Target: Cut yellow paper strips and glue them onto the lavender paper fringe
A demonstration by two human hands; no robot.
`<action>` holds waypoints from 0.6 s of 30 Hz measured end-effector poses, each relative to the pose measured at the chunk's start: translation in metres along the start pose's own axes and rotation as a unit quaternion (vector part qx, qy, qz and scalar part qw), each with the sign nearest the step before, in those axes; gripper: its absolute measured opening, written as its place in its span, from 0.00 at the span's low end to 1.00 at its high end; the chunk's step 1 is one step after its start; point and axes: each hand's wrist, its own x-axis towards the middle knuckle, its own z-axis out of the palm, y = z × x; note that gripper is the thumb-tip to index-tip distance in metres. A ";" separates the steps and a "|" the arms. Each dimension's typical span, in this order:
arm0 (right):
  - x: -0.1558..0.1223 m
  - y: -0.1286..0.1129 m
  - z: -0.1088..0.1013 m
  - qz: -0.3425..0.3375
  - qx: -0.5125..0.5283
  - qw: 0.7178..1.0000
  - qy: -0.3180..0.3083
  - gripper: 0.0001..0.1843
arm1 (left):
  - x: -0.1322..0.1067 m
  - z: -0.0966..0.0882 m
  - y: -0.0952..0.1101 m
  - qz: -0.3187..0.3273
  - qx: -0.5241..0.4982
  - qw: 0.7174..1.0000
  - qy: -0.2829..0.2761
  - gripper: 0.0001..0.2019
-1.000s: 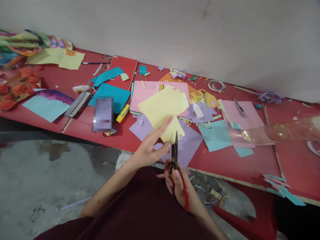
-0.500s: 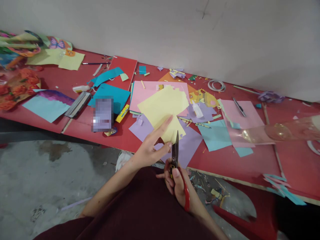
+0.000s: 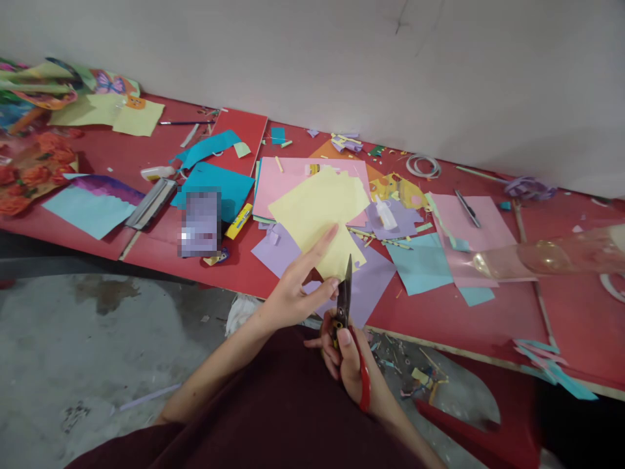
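My left hand (image 3: 297, 286) pinches the near edge of a pale yellow paper sheet (image 3: 319, 208), thumb under it and index finger stretched along its top. My right hand (image 3: 349, 361) grips red-handled scissors (image 3: 347, 319). The dark blades point up and away from me, and their tips meet the yellow sheet's lower edge just right of my left thumb. The sheet hangs in the air over a low red table (image 3: 488, 312), above a purple sheet (image 3: 366, 286) and a pink sheet (image 3: 283, 182).
Coloured sheets and scraps litter the red table: teal paper (image 3: 219, 185), light blue paper (image 3: 422, 264), a glue bottle (image 3: 385, 215), a yellow cutter (image 3: 239, 221), another pair of scissors (image 3: 467, 208). A clear plastic bottle (image 3: 551, 257) lies at right. Grey concrete floor lies at lower left, a white wall behind.
The scissors have crept slightly up and to the right along the yellow sheet's lower edge. My left hand keeps its hold in almost the same place.
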 end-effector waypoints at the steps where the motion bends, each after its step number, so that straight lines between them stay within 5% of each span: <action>1: 0.000 0.000 0.000 -0.001 0.019 1.000 -0.003 0.21 | 0.000 0.001 0.000 0.002 0.001 1.000 0.005 0.32; 18: -0.002 0.000 0.003 0.005 0.018 1.000 0.016 0.22 | -0.009 0.023 -0.006 -0.022 -0.073 0.994 0.075 0.36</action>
